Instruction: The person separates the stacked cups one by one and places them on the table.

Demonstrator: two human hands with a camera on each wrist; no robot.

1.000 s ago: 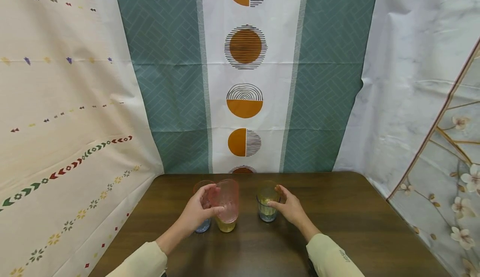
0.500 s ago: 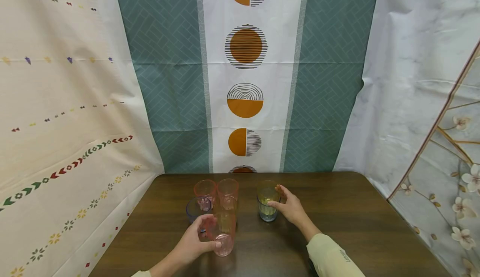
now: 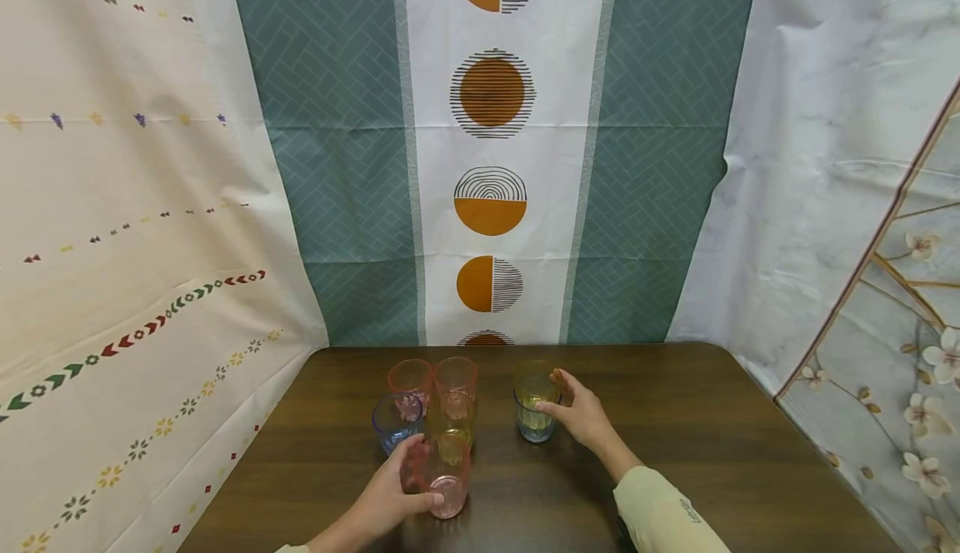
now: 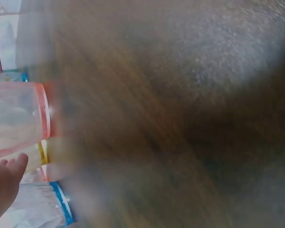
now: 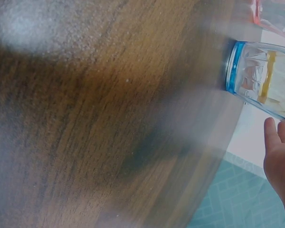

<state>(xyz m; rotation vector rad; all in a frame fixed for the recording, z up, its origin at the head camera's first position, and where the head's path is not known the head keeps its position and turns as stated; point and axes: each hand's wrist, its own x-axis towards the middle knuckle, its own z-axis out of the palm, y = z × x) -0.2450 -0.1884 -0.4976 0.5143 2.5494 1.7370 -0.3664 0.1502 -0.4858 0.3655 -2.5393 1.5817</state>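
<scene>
In the head view my left hand [image 3: 393, 486] grips a see-through pink cup [image 3: 448, 486] near the table's front, thumb on its near side. Right behind it stands a yellow cup [image 3: 453, 415], partly seen through the pink one. A blue cup [image 3: 397, 420] is just left of these, and two more pink cups, one at the back left [image 3: 409, 376] and another beside it [image 3: 456, 376], stand behind. My right hand [image 3: 585, 415] holds a yellow cup [image 3: 536, 376] nested inside a blue cup [image 3: 536, 432]. The right wrist view shows fingers [image 5: 271, 130] against this pair.
The dark wooden table [image 3: 675, 436] carries all the cups. Behind it hangs a green and white curtain [image 3: 495, 303]; patterned cloths stand at the left [image 3: 150, 286] and right [image 3: 840, 203].
My left hand has brought the pink cup towards the table's front, away from the other cups, and lowered it slightly since half a second ago. The right hand stays put on the nested cups.
</scene>
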